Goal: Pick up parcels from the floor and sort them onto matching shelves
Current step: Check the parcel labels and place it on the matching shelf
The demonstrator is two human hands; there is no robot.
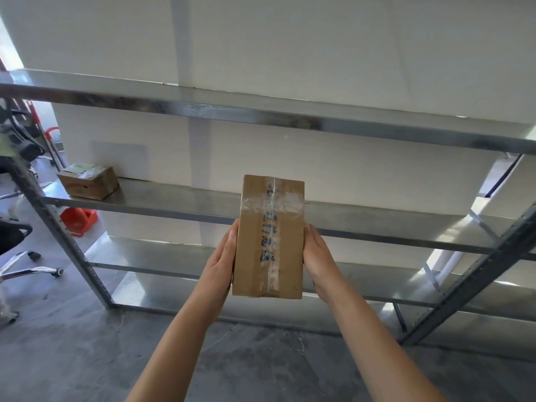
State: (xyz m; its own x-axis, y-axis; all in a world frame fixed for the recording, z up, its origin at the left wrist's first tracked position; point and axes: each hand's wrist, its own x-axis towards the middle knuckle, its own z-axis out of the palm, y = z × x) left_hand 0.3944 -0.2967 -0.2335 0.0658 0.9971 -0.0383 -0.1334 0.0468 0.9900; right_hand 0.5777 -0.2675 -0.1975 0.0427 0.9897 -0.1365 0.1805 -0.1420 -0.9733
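Two hands on one parcel (268,237), held in the air in front of the metal shelving unit (290,118), level with the middle shelf (179,203) and overlapping its front edge in view. Left hand (222,262) flat against the parcel's left long side, right hand (317,261) flat against the right long side; a squeeze-type hold, palms pressing inward. The fingers are mostly hidden behind and under the box, so how far they curl around the back cannot be seen.

Parcel: brown cardboard, rectangular, long axis pointing away from the person, clear tape along the top seam and across it, dark print under the tape, not legible.

Handling judgement: rigid carton, corners crisp, no sag between the palms, so likely light to moderate weight. Taped face is glossy and probably slick; bare cardboard sides give better friction, and the present side grip uses them. Supporting the underside with the fingertips would guard against slipping.

Other items: a second, smaller box (88,181) sits at the left end of the middle shelf, well apart from the held parcel. Top shelf and lower shelf (377,288) show nothing on them in view. Concrete floor (72,358) below; office chair base (32,269) and an orange bin (78,220) at left.

Step in hand, by judgement: parcel lifted, placement on a shelf not yet done.
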